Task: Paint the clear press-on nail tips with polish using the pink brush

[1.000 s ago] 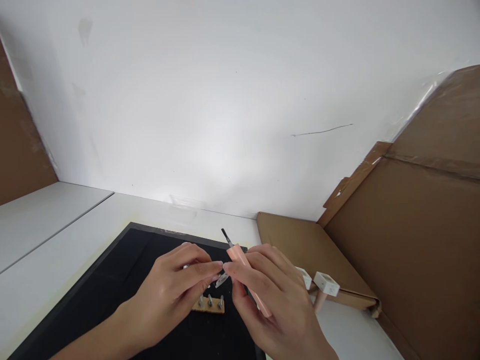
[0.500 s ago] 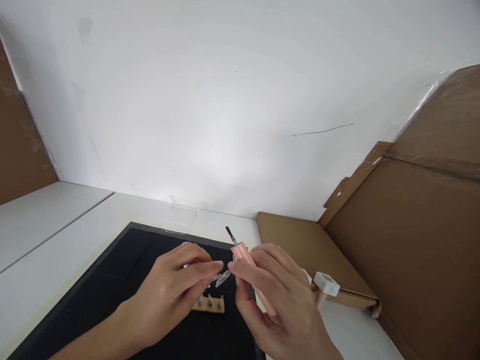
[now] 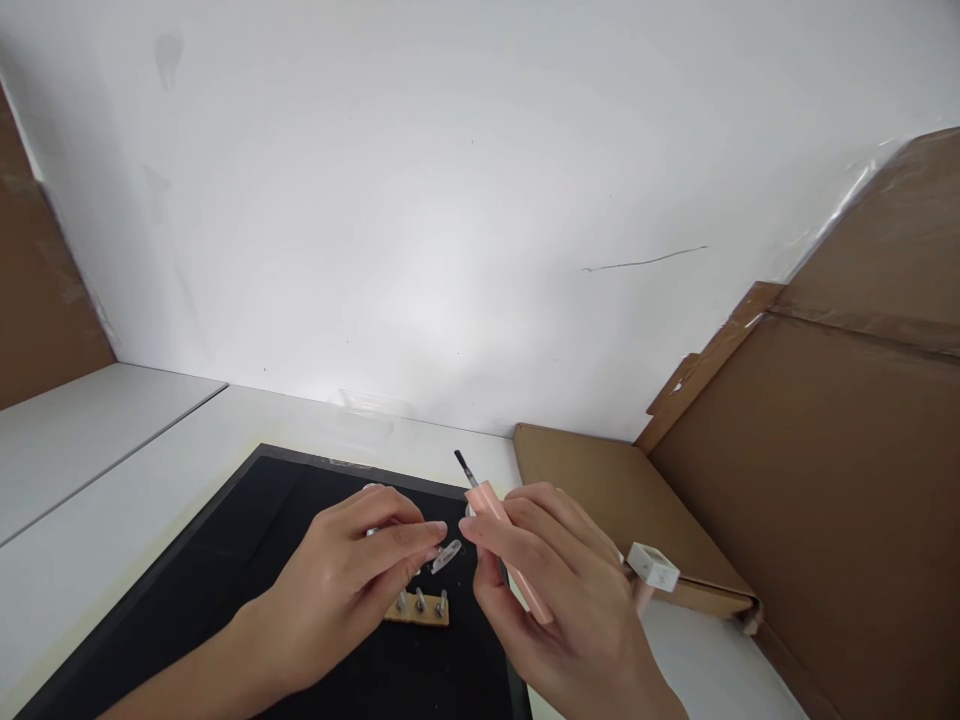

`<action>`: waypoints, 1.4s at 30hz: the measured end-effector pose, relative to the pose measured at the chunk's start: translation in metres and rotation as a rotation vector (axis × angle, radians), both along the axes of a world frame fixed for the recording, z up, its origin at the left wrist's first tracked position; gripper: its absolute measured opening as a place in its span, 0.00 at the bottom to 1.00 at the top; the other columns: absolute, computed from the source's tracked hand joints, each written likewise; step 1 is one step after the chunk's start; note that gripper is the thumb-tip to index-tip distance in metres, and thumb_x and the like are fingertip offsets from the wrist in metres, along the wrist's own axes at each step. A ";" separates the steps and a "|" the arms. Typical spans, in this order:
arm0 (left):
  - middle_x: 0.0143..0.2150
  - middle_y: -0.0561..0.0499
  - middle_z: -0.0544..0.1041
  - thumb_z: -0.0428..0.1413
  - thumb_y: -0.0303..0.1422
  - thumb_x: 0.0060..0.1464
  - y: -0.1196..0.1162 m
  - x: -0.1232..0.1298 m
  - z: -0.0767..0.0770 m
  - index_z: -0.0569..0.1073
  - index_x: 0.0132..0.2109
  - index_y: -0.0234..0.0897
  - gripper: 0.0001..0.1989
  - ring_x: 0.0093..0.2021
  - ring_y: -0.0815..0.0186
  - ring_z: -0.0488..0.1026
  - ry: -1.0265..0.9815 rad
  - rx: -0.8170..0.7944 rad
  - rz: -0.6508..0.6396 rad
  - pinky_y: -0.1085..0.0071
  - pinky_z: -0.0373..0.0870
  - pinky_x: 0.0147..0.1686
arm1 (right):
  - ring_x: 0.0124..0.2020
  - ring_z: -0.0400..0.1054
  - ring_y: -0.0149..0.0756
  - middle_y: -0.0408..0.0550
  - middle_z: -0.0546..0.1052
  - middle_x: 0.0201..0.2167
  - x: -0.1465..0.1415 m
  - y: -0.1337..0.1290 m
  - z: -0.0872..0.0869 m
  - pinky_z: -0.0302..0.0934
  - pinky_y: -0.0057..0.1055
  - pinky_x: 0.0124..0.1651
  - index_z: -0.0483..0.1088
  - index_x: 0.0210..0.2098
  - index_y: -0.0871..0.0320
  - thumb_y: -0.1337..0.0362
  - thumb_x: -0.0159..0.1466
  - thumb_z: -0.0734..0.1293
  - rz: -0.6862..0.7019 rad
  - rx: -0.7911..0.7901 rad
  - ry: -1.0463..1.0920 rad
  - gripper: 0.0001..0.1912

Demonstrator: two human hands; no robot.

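Above the black mat (image 3: 225,560) on the white desk (image 3: 180,440), left hand (image 3: 360,565) has thumb and index closed, apparently pinching one end of a clear nail tip (image 3: 447,556); contact partly hidden. Leaves its face exposed. Right hand (image 3: 566,585) fingers wrap the pink-handled brush (image 3: 488,503), bristles up and away, probably to avoid smears. Tan strip (image 3: 431,619) below stands more clear tips upright, likely keeping them apart.

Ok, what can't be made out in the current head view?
All in the head view:
Wooden strip: left end hidden behind the left hand.
Pink brush: mid-handle hidden by the right hand.
Clear piece: contact with the left hand too small to tell.
Black mat: near edge cut off by the picture's bottom.
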State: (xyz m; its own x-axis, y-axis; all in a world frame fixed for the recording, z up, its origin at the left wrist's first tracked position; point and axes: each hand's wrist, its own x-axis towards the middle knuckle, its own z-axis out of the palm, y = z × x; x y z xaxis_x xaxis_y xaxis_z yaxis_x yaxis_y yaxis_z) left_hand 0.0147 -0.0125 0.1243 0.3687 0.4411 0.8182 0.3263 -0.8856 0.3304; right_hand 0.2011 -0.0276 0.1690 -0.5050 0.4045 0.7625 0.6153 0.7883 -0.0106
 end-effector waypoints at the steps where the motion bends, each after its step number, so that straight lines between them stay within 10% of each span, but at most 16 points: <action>1: 0.34 0.46 0.74 0.52 0.18 0.57 0.000 0.000 0.000 0.74 0.46 0.33 0.12 0.32 0.69 0.71 -0.002 0.002 0.000 0.75 0.70 0.28 | 0.28 0.62 0.35 0.43 0.73 0.26 0.000 0.000 -0.001 0.58 0.32 0.30 0.65 0.43 0.56 0.81 0.56 0.60 -0.003 0.000 -0.005 0.19; 11: 0.33 0.45 0.75 0.52 0.18 0.58 0.002 -0.001 -0.002 0.74 0.45 0.31 0.11 0.32 0.68 0.72 -0.021 0.012 0.008 0.76 0.68 0.26 | 0.28 0.64 0.38 0.45 0.74 0.25 0.007 0.012 -0.002 0.56 0.34 0.31 0.69 0.37 0.57 0.74 0.60 0.61 -0.265 0.068 -0.078 0.09; 22: 0.28 0.50 0.75 0.56 0.24 0.56 0.008 -0.001 0.004 0.80 0.37 0.35 0.08 0.27 0.70 0.72 -0.174 -0.438 -0.061 0.76 0.67 0.25 | 0.27 0.69 0.34 0.43 0.80 0.33 0.013 0.009 -0.001 0.62 0.35 0.31 0.72 0.36 0.51 0.72 0.61 0.65 0.137 -0.265 0.343 0.09; 28: 0.27 0.51 0.74 0.56 0.28 0.56 0.007 -0.002 0.009 0.81 0.34 0.37 0.08 0.27 0.69 0.70 -0.184 -0.679 -0.118 0.74 0.65 0.27 | 0.28 0.69 0.34 0.44 0.78 0.31 0.006 0.006 0.004 0.63 0.37 0.33 0.70 0.39 0.54 0.77 0.58 0.64 0.309 -0.188 0.335 0.14; 42: 0.28 0.51 0.74 0.56 0.27 0.56 0.007 0.000 0.008 0.81 0.35 0.38 0.07 0.28 0.69 0.69 -0.206 -0.652 -0.136 0.73 0.65 0.28 | 0.24 0.63 0.33 0.44 0.74 0.23 0.000 0.001 0.008 0.60 0.36 0.29 0.68 0.37 0.59 0.78 0.53 0.62 0.180 0.030 0.141 0.14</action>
State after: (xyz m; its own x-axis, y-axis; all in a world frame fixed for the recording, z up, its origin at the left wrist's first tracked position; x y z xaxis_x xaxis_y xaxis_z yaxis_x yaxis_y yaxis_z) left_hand 0.0147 -0.0054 0.1326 0.3212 0.8273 0.4609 0.1005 -0.5137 0.8520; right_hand 0.2015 -0.0268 0.1772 -0.4541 0.2938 0.8411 0.4590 0.8863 -0.0618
